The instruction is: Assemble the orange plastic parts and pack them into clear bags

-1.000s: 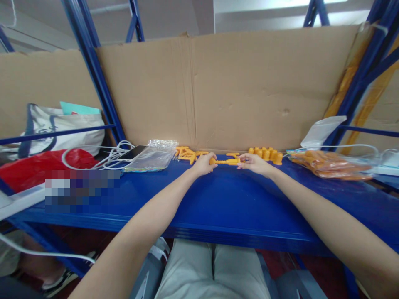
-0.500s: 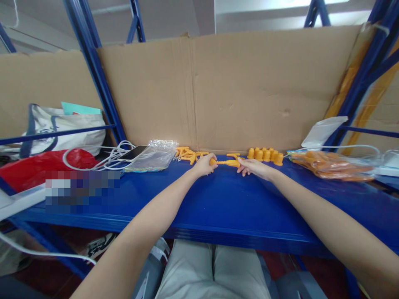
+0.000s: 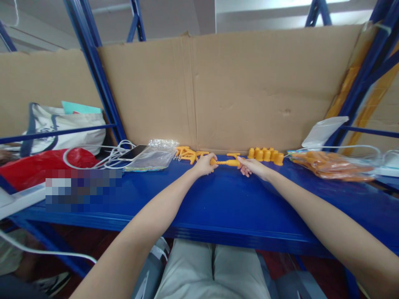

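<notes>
We hold the orange screw (image 3: 223, 162) crosswise between both hands over the table (image 3: 218, 203); whether it touches the top, we cannot tell. Our left hand (image 3: 204, 165) grips one end, and our right hand (image 3: 254, 167) pinches the thicker other end. If we twist off-line, the thread could bind or our pinch slip. A loose piece (image 3: 233, 155) lies just behind; a careless right wrist could topple the cups (image 3: 264, 155), a left one scatter the handles (image 3: 187, 154).
</notes>
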### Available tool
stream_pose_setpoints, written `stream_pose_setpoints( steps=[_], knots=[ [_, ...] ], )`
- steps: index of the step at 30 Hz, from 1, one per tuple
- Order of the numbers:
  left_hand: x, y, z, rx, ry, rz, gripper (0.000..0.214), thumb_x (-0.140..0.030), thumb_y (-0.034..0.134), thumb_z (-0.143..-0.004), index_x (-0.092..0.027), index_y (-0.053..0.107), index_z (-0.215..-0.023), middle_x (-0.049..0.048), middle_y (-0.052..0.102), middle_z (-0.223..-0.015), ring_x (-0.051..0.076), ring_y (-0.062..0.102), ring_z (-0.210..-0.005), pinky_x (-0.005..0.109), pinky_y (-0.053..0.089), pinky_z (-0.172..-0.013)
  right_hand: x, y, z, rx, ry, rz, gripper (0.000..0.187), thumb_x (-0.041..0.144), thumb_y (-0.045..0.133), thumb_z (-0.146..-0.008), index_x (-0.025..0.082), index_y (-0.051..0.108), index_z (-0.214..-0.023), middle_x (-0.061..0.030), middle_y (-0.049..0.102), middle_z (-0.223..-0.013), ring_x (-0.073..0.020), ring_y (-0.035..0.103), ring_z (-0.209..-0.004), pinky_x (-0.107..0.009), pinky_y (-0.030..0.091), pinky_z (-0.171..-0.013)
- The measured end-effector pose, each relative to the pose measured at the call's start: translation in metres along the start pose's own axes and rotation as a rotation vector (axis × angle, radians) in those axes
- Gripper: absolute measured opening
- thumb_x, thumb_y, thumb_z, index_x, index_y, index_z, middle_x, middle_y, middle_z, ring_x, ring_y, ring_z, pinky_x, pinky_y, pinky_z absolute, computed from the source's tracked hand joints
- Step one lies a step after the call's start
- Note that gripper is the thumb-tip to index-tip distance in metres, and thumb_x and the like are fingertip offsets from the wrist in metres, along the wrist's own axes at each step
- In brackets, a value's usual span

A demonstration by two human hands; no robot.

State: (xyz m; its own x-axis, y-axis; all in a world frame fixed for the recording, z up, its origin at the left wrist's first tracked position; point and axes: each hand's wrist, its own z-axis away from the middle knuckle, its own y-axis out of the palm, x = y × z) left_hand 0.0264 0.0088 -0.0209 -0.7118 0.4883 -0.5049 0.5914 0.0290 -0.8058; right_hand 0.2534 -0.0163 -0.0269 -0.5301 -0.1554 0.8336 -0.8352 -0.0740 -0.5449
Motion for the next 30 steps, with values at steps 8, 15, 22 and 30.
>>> stream_pose_setpoints(
  steps=[8,15,22,30],
  knots=[
    [-0.002,0.000,0.002,0.002,-0.007,0.036,0.021,-0.015,0.061,-0.083,-0.017,0.052,-0.101,-0.0075,0.052,-0.056,0.006,0.053,-0.041,0.013,0.041,-0.039,-0.008,-0.009,0.006,0.051,-0.158,-0.027,0.034,0.029,0.058,-0.086,0.018,0.052,-0.117,-0.0069,0.070,-0.097,-0.0085,0.060,-0.057,-0.020,0.041,-0.045],
    [-0.001,-0.001,0.002,-0.011,0.020,0.013,0.020,-0.015,0.061,-0.082,-0.017,0.052,-0.100,-0.0075,0.053,-0.056,0.006,0.052,-0.041,0.014,0.042,-0.041,0.000,0.000,0.005,-0.026,-0.038,-0.066,0.047,0.054,0.045,-0.091,0.014,0.061,-0.072,-0.0036,0.061,-0.057,-0.0084,0.050,-0.043,-0.022,0.037,-0.043],
    [-0.001,0.000,0.001,-0.001,0.002,0.009,0.021,-0.016,0.061,-0.082,-0.017,0.052,-0.101,-0.0065,0.055,-0.057,0.007,0.052,-0.042,0.016,0.044,-0.043,0.000,-0.002,0.004,0.010,-0.044,-0.065,0.036,0.048,0.052,-0.089,0.015,0.064,-0.101,-0.0059,0.069,-0.076,-0.0088,0.054,-0.049,-0.021,0.038,-0.044],
    [-0.001,0.000,0.000,-0.001,0.013,-0.042,0.021,-0.018,0.062,-0.082,-0.017,0.053,-0.102,-0.0069,0.054,-0.057,0.007,0.053,-0.043,0.016,0.045,-0.046,0.001,-0.005,0.010,-0.017,-0.061,-0.188,0.022,0.027,0.064,-0.082,0.016,0.063,-0.100,-0.0038,0.068,-0.078,-0.0063,0.050,-0.048,-0.019,0.035,-0.043]
  ],
)
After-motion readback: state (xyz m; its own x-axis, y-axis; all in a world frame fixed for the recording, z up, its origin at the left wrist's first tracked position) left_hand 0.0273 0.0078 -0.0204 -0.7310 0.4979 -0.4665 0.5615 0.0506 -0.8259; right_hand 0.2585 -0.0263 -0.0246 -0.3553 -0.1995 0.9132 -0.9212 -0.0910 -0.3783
